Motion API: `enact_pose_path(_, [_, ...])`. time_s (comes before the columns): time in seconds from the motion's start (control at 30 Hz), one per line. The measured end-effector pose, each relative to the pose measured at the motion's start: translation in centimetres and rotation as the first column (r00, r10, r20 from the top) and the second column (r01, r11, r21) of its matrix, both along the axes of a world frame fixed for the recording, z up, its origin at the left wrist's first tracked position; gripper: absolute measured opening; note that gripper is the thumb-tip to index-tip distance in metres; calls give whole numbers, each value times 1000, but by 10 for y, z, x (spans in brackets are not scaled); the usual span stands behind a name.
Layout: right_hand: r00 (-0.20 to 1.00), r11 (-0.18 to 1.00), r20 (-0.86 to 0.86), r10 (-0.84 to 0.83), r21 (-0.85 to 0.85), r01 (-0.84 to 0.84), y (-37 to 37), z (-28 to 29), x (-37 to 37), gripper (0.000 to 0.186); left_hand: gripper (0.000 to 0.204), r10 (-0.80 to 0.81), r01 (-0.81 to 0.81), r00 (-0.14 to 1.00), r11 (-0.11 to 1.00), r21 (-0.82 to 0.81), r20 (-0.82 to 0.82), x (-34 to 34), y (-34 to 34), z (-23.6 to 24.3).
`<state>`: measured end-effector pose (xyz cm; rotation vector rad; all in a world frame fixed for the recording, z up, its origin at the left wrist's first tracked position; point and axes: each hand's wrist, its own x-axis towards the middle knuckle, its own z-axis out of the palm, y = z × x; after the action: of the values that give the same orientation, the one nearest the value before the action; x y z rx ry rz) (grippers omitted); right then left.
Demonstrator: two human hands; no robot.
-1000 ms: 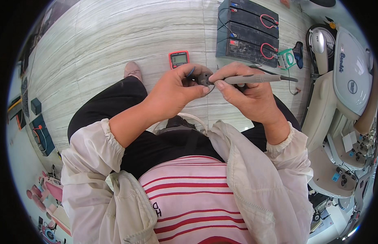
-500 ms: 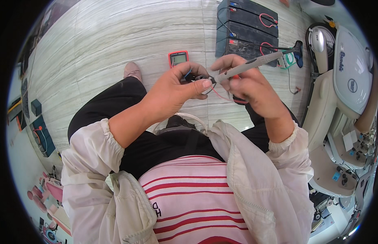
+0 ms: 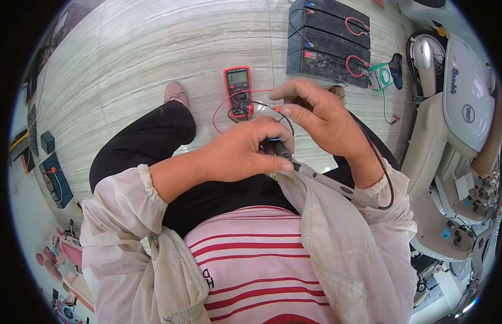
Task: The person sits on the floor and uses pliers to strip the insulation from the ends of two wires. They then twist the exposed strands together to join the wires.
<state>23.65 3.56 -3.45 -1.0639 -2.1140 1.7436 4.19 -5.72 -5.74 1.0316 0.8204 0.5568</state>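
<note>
My left hand [image 3: 243,148] is closed around a dark cylindrical part [image 3: 282,151] with a bit of blue at its top. From that grip a grey pen-shaped tool [image 3: 329,183], resembling a soldering iron, slopes toward my right sleeve. Its black cord [image 3: 388,181] loops up along my right forearm. Higher up, my right hand [image 3: 326,116] has thumb and fingers curled around a red-tipped piece [image 3: 277,109], mostly hidden, which looks like a test probe. A red multimeter [image 3: 238,86] lies on the floor beyond my left hand, with red and black leads [image 3: 256,102] running toward my hands.
Black batteries [image 3: 329,43] joined by short red wires stand at the far right. Beside them are a green-and-white box [image 3: 380,76] and a dark blue object [image 3: 395,70]. A pale scooter body [image 3: 467,105] stands at the right. My shoe [image 3: 176,93] rests on the tiled floor.
My left hand has come lower and nearer. The grey tool has swung from pointing up and right to down and right. My right hand has let go of it, and the multimeter is more exposed.
</note>
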Motion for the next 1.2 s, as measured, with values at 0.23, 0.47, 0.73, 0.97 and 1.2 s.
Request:
enact_pose_path(0.23, [997,990,6,81,113,-81,-1,0,-3,18,29,-14,17,999,995,99,-30,2,-2,0])
enact_pose_path(0.47, [998,986,-16,60,157,-57,-1,0,-2,17,29,-18,24,999,989,143,-42,3,-1,1])
enact_pose_path(0.73, [999,984,-28,29,177,-24,-3,0,-4,16,29,-25,32,998,989,142,-53,4,-2,0])
enact_pose_path(0.97, [1000,984,0,19,176,-19,-3,3,-6,17,30,13,-12,1000,997,70,0,3,-3,-2])
enact_pose_path(1.2, [984,980,-142,-111,-182,84,3,15,-1,35,32,280,-232,958,885,-404,63,-15,20,2])
